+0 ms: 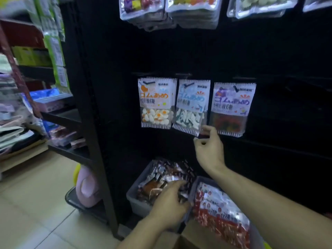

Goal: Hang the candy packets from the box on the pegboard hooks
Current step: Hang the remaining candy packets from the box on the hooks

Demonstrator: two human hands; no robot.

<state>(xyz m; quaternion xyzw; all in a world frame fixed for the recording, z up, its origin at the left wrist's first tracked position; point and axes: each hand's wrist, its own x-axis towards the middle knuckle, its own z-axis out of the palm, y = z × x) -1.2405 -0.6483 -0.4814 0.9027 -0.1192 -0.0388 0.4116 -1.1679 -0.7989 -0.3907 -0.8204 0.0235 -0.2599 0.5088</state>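
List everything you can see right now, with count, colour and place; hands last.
Orange-label packets: small stack, fried-egg sweets, left middle hook.
Blue-label packets: small stack, white and green sweets, centre hook.
Purple-label packet: at least one, red sweets, right hook.
Upper packets: several stacks, clear, mixed colours, top row.
Pegboard: one, black, behind the packets.
Left bin: one, grey, brown and silver packets, on the floor.
Right bin packets: many, red and white, beside the left bin.
Side shelves: black, blurred goods, far left.
Left hand: reaching into the left bin.
Right hand: raised under the blue-label packets, fingers at their lower corner.
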